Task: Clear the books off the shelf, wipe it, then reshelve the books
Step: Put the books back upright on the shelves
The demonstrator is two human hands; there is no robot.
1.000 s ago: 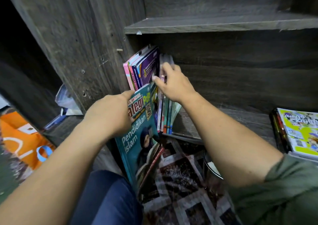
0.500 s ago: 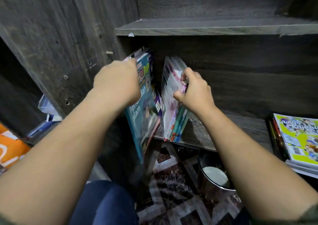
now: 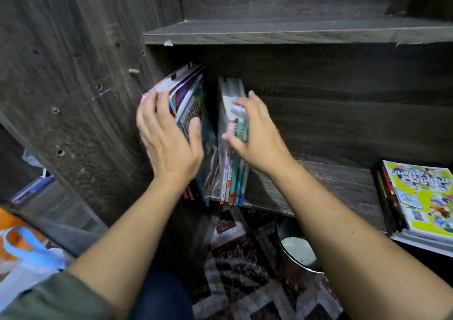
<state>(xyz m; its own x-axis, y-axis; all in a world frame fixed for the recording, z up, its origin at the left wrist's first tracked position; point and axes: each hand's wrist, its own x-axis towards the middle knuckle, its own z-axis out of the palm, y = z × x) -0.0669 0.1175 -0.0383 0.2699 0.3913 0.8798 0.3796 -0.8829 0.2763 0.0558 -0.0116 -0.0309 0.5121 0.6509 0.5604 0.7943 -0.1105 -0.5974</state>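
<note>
On the dark wooden shelf (image 3: 318, 185), two groups of books stand upright at its left end. The left group (image 3: 188, 89) leans against the side panel, with a teal book (image 3: 209, 136) as its rightmost one. My left hand (image 3: 169, 143) presses flat on this group, fingers straight across the spines and thumb on the teal book. A narrow gap separates it from a bundle of thin books (image 3: 232, 182). My right hand (image 3: 259, 138) grips that bundle, thumb on its left face and fingers over its front edge.
A flat stack of books with a yellow-green cover (image 3: 421, 197) lies on the shelf's right end. An upper shelf board (image 3: 294, 31) runs above. Below sit a metal bucket (image 3: 296, 248) and a patterned rug (image 3: 245, 270). An orange bag (image 3: 14, 234) is at far left.
The teal book has gone from my left hand into the shelf beside the left group. My left hand has opened flat against those books. My right hand still holds the thin bundle aside.
</note>
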